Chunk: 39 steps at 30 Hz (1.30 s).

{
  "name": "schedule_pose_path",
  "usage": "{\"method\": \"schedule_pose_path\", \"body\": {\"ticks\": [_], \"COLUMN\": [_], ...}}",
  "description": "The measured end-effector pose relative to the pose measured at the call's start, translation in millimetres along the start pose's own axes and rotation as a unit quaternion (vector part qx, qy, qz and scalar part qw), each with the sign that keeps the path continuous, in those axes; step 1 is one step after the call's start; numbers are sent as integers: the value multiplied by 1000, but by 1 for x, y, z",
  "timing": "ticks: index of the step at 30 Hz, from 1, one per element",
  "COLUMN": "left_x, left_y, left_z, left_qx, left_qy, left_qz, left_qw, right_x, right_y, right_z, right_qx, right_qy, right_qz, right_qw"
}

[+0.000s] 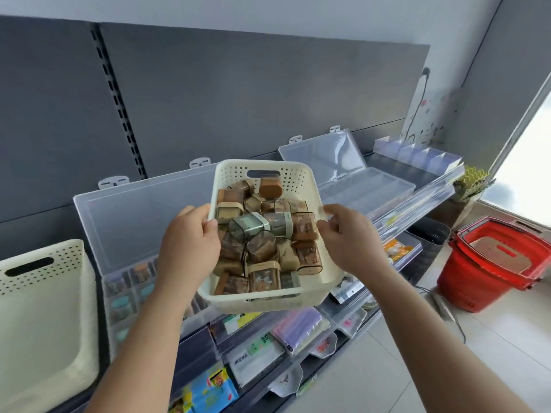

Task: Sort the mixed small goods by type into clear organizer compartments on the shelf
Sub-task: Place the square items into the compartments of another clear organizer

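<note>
One basket [298,173] between left hand [190,248], right hand [351,239]

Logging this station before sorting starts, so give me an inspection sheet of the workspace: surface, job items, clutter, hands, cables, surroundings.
Surface: dark shelf, carrying two clear organizers.
Job's things: cream basket heaped with small boxes, held above the shelf; left organizer lid up, some compartments filled; right organizer lid up, compartments look empty.
Clutter: second cream basket at far left; packaged goods on the lower shelves.
Grippers: left hand grips the basket's left rim; right hand grips its right rim.
Cables: dark cable hanging down the wall from a socket.
Surroundings: red shopping basket on the floor; bright window at right.
</note>
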State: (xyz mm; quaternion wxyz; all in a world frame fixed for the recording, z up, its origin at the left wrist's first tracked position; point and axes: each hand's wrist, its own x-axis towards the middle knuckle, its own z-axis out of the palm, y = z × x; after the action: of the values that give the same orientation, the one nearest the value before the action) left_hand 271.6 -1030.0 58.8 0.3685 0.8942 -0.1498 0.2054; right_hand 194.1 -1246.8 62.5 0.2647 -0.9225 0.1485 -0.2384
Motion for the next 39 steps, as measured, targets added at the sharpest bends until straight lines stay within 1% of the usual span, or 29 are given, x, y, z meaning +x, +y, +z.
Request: {"method": "schedule_pose_path", "body": {"ticks": [3, 10, 18, 22, 26, 29, 34, 39], "left_x": [27, 85, 106, 105, 94, 85, 73, 70], "left_y": [13, 27, 34, 40, 51, 62, 72, 67], "left_z": [35, 100, 146, 163, 176, 186, 196, 201], "left_qx": [-12, -19, 16, 30, 62, 77, 77, 111], "left_qy": [5, 25, 22, 41, 66, 83, 80, 74], "left_qz": [0, -20, -78, -112, -175, -203, -259, -269], "left_qw": [1000, 999, 997, 992, 980, 973, 960, 954], "right_x": [40, 131, 188, 212, 231, 238, 241, 242], "right_y": [30, 78, 120, 135, 150, 161, 175, 179], "right_z": [3, 18, 44, 53, 59, 60, 65, 72], "right_qx": [-1, 4, 36, 57, 70, 81, 96, 100], "right_qy": [4, -25, -96, -121, -165, -196, -248, -268], "right_qz": [4, -9, -25, -69, -112, -139, -162, -161], "right_qw": [1000, 1000, 994, 989, 977, 967, 950, 944]}}
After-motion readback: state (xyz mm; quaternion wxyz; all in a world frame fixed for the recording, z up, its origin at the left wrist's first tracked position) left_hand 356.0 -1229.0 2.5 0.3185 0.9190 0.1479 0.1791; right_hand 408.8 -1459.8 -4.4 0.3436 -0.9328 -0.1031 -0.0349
